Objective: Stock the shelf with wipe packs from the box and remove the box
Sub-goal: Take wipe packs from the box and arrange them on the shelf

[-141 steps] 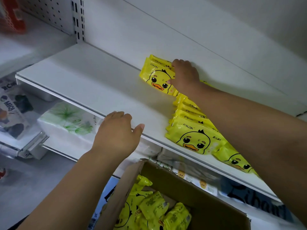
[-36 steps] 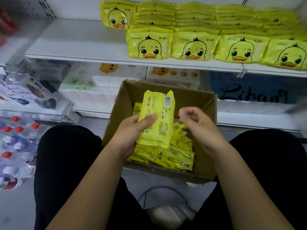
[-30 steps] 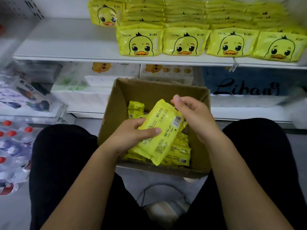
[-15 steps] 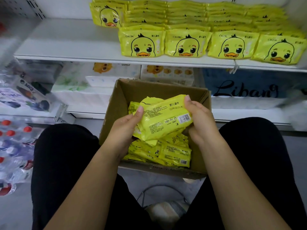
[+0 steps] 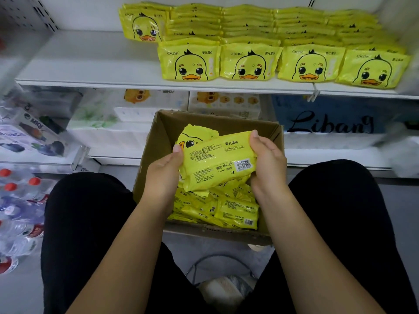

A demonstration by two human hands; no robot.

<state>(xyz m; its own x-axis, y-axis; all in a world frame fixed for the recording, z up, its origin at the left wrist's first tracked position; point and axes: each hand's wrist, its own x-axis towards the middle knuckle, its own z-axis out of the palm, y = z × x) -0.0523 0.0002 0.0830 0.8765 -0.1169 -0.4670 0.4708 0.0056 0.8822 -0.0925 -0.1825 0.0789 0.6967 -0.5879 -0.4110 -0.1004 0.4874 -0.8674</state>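
A brown cardboard box (image 5: 158,141) stands open on the floor between my knees, with several yellow wipe packs (image 5: 235,209) lying in its bottom. Above them I hold a small stack of yellow wipe packs (image 5: 217,159), back side up with the barcode showing. My left hand (image 5: 164,173) grips the stack's left end and my right hand (image 5: 267,162) grips its right end. A duck-face pack peeks out behind the top one. The white shelf (image 5: 90,64) above carries rows of duck wipe packs (image 5: 249,62) on its right part.
The shelf's left part is bare white surface. Tissue packs (image 5: 108,123) and a blue Libang pack (image 5: 328,123) fill the lower shelf behind the box. Water bottles (image 5: 20,200) stand on the floor at left. My black-trousered knees flank the box.
Since 4.7 s ago I left the shelf and turned to the box. In the last second my left hand's pack was laid flat and my right hand took its other end.
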